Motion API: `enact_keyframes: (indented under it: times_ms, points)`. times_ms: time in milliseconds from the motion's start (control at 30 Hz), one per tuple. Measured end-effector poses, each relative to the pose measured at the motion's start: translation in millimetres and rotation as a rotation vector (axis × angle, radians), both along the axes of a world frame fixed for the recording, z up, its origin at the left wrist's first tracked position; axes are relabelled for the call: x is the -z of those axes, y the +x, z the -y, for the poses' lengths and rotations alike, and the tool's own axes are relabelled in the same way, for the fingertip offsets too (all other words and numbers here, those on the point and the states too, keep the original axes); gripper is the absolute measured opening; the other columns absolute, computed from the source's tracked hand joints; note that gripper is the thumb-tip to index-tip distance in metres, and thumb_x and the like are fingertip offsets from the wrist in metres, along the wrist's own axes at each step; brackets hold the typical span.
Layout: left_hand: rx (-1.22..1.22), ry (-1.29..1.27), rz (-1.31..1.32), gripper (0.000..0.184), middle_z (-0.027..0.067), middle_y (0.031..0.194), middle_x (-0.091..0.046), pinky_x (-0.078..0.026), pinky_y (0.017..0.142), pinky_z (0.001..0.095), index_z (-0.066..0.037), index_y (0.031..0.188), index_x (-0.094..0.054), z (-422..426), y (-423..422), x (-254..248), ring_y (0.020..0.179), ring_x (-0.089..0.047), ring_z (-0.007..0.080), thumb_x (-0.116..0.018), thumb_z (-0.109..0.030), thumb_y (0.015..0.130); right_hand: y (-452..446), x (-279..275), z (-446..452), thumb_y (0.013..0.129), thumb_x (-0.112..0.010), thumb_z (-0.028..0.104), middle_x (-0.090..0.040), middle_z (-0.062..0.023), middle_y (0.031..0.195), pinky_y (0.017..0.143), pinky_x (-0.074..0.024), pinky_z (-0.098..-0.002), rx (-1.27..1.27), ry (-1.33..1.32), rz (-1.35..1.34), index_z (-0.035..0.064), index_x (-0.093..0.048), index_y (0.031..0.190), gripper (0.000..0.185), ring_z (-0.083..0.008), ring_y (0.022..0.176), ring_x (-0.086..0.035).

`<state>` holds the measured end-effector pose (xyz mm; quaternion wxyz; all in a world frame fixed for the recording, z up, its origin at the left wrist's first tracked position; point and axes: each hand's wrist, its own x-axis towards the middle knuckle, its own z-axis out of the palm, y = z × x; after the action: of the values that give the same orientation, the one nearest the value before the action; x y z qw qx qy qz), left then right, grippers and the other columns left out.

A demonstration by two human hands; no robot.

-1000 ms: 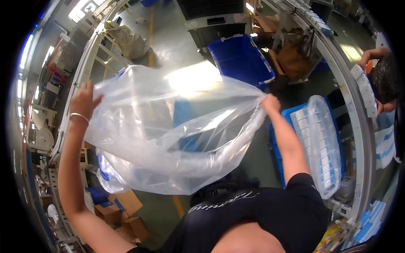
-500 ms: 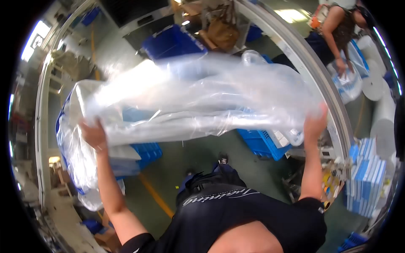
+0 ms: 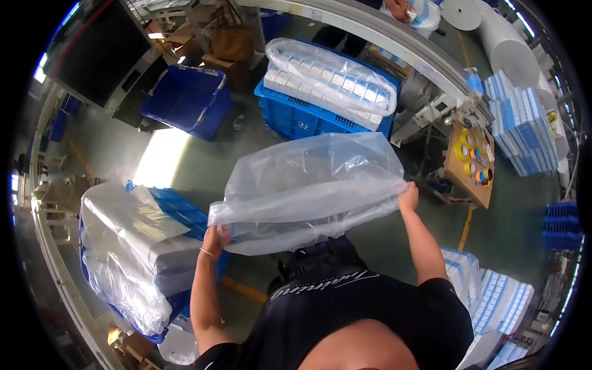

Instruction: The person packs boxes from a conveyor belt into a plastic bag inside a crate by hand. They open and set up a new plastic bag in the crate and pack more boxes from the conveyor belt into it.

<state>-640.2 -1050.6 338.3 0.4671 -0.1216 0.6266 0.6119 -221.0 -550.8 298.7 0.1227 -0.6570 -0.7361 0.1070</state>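
Between my two hands stretches a large clear plastic bag point(image 3: 314, 166), its rim bunched into a folded band. My left hand point(image 3: 216, 239) is closed on the band's left end. The other end is pinched by my right hand point(image 3: 408, 197). Beyond the bag stands a blue crate point(image 3: 290, 117) full of white boxes point(image 3: 327, 80), with another piece of clear plastic point(image 3: 370, 102) lying over them. Left of my left hand, a blue bin point(image 3: 86, 246) is covered with white and clear plastic sheeting point(image 3: 135, 246).
A dark blue bin point(image 3: 185, 98) sits on the floor ahead to the left. At the right are a board with rolls of tape point(image 3: 472, 160) and stacked blue-and-white packs point(image 3: 524, 129). A metal rail point(image 3: 370, 28) crosses behind the crate. Another person's hand point(image 3: 399, 9) shows at the top.
The bag was spread wide and blurred above the crate; now it is lower and nearer my body, with my hands closer together. The view has turned rightward.
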Motion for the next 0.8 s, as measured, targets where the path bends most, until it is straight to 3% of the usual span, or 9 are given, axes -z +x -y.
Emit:
enact_keyframes:
  times_ms: [67, 167, 200, 333, 400, 433, 633, 700, 800]
  points:
    - [0.369, 0.289, 0.022, 0.026, 0.0027, 0.075, -0.054, -0.044, 0.06, 0.0261, -0.006, 0.097, -0.06, -4.5, 14.2, -27.5, 0.066, -0.053, 0.0127, -0.065, -0.027, 0.082, 14.6, 11.0, -0.4, 0.078, -0.064, 0.01, -0.058, -0.0151, 0.109, 0.087, -0.0448, -0.0457, 0.086, 0.029, -0.048, 0.0099, -0.051, 0.108, 0.032, -0.0369, 0.107, -0.055]
    - [0.943, -0.491, -1.08, 0.037, 0.0213, 0.09, -0.066, -0.051, 0.074, 0.0426, -0.002, 0.105, -0.056, 11.5, 31.1, -43.0, 0.083, -0.065, 0.0379, -0.071, -0.015, 0.075, 16.8, 7.3, -9.6, 0.079, -0.063, 0.011, -0.06, -0.0204, 0.11, 0.088, -0.0448, -0.0486, 0.107, 0.039, -0.11, 0.0064, -0.048, 0.111, 0.036, -0.0403, 0.106, -0.056]
    - [0.845, -0.837, -0.967, 0.044, 0.0271, 0.1, -0.064, -0.048, 0.084, 0.0483, -0.002, 0.11, -0.053, 16.8, 23.1, -47.4, 0.097, -0.06, 0.0459, -0.072, -0.011, 0.071, 24.7, -0.2, -6.9, 0.079, -0.063, 0.013, -0.06, -0.022, 0.109, 0.088, -0.0448, -0.0495, 0.043, 0.009, -0.09, 0.0056, -0.047, 0.112, 0.037, -0.0414, 0.104, -0.056]
    - [-0.204, -1.297, -0.857, 0.033, 0.0208, 0.105, -0.066, -0.049, 0.085, 0.0446, -0.006, 0.108, -0.06, 60.6, -7.4, -3.0, 0.101, -0.062, 0.0373, -0.064, -0.007, 0.076, 13.0, -43.3, 23.7, 0.087, -0.061, 0.028, -0.064, -0.0236, 0.081, 0.074, -0.0456, -0.0556, -0.295, -0.045, 0.026, 0.0033, -0.046, 0.099, 0.031, -0.0455, 0.082, -0.061]
    - [-0.707, -0.773, -0.243, 0.023, 0.0155, 0.098, -0.069, -0.052, 0.069, 0.0404, -0.006, 0.101, -0.068, 48.0, -0.8, 15.3, 0.09, -0.067, 0.0297, -0.065, -0.018, 0.081, 29.1, -39.9, 18.9, 0.081, -0.061, 0.014, -0.063, -0.0243, 0.089, 0.077, -0.0458, -0.0539, -0.306, -0.047, 0.026, 0.0048, -0.048, 0.096, 0.022, -0.0442, 0.09, -0.06]
    - [-0.385, -0.436, -0.488, 0.024, 0.0149, 0.095, -0.069, -0.052, 0.067, 0.0399, -0.003, 0.1, -0.067, 50.9, 7.2, 65.0, 0.084, -0.067, 0.0286, -0.063, -0.02, 0.084, 49.0, -23.0, 5.5, 0.084, -0.063, 0.027, -0.061, -0.0218, 0.103, 0.081, -0.0487, -0.0503, -0.296, 0.027, 0.223, 0.0028, -0.053, 0.101, 0.031, -0.0394, 0.099, -0.059]
    - [0.823, 0.261, -0.056, 0.025, 0.0087, 0.089, -0.068, -0.051, 0.074, 0.0363, -0.004, 0.096, -0.067, -56.1, 156.1, -107.9, 0.079, -0.066, 0.0214, -0.068, -0.027, 0.085, 200.5, 21.9, -100.1, 0.088, -0.06, 0.026, -0.059, -0.02, 0.113, 0.079, -0.0542, -0.0449, 0.38, -0.153, 0.265, 0.0051, -0.057, 0.113, 0.033, -0.0356, 0.1, -0.062]
    - [1.463, -0.325, -0.708, 0.038, 0.0166, 0.092, -0.069, -0.051, 0.077, 0.0397, -0.002, 0.094, -0.067, -51.4, 149.0, -109.7, 0.085, -0.066, 0.0308, -0.075, -0.035, 0.077, 228.9, 23.0, -115.9, 0.088, -0.06, 0.019, -0.062, -0.0181, 0.112, 0.08, -0.0544, -0.0426, 0.473, -0.244, -0.209, 0.0037, -0.059, 0.113, 0.029, -0.0312, 0.101, -0.063]
    - [0.758, -0.962, -1.154, 0.036, 0.0228, 0.093, -0.066, -0.051, 0.08, 0.0448, -0.005, 0.093, -0.066, 6.4, 72.7, -52.9, 0.091, -0.064, 0.0396, -0.075, -0.034, 0.073, 190.4, 16.2, -89.0, 0.089, -0.062, 0.016, -0.067, -0.0117, 0.102, 0.083, -0.0533, -0.0393, 0.191, -0.658, -1.204, 0.0039, -0.064, 0.105, 0.02, -0.024, 0.095, -0.065]
